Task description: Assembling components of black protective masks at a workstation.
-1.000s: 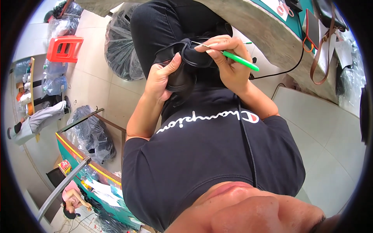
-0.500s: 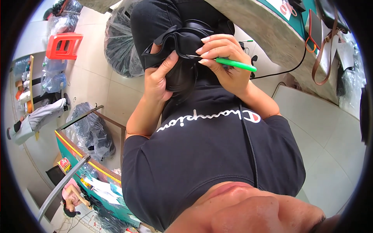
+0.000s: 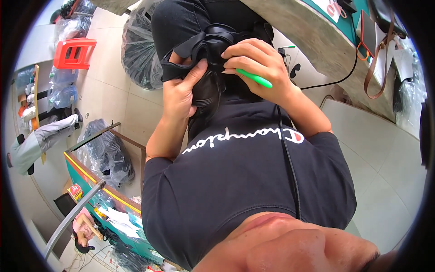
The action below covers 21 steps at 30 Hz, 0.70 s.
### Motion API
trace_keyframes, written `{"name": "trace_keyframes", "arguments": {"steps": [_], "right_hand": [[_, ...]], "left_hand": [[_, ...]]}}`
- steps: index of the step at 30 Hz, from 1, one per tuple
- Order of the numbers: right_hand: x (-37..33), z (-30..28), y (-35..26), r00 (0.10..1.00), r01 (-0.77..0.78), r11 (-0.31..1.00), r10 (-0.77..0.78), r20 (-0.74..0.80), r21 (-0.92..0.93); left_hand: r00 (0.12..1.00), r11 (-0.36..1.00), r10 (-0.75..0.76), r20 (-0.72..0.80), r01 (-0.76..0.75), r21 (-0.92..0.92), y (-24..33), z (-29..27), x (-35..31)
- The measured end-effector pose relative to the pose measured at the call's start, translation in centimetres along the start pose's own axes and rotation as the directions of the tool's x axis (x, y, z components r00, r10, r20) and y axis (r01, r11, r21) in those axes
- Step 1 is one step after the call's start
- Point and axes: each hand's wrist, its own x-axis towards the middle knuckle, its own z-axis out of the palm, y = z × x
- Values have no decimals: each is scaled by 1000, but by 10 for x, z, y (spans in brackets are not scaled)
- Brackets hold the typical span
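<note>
A bundle of soft, shiny black material (image 3: 209,51), folded into several loops, lies over my lap; its exact kind I cannot make out. My left hand (image 3: 182,90) is closed on its near left edge, thumb on top and fingers tucked beneath. Against the bundle's right side, my right hand (image 3: 258,68) grips a slim tool with a bright green handle (image 3: 255,78). The tool's working end is hidden behind my fingers and the black folds.
A concrete table edge (image 3: 317,34) runs along the upper right, with a brown strap (image 3: 385,68) hanging from it. A clear bag of black material (image 3: 142,54) stands beside my leg. Further left are a red stool (image 3: 74,53), a green worktable (image 3: 90,192) and two other people.
My right hand has shifted left with the green-handled tool, whose thin metal shaft was visible before. The black folds have bunched into tighter loops. My left hand has moved slightly left.
</note>
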Motion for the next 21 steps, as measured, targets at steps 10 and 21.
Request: {"name": "trace_keyframes", "arguments": {"steps": [10,21], "right_hand": [[9,-1,18,987,-92,966,120,-106,242],[2,-10,0,906,-304,702,423,-33,644]], "left_hand": [[990,990,-137,32,138,-26,3,3,2],[1000,1000,-4,-13,4,8,4,-3,3]]}}
